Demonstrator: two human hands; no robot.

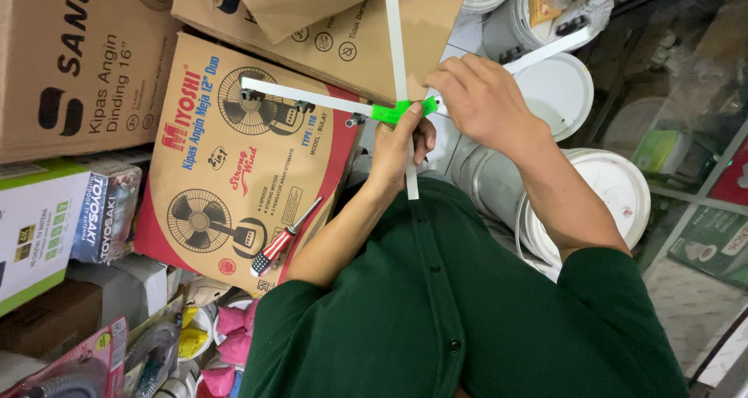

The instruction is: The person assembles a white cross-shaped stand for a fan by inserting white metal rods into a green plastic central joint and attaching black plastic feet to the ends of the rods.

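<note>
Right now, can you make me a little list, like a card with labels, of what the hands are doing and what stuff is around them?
left hand: left hand grips the green plastic hub from below
right hand: right hand pinches at the hub's right end
held thing: white flat strips crossing at the hub
tool nearby: screwdriver with a striped handle, lying on the fan box
behind the hands: white buckets with lids
clothing: dark green buttoned shirt

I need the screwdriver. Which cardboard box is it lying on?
The orange box with two fan drawings, in the middle; the striped-handle screwdriver lies near its lower edge. The other boxes carry no tool.
</note>
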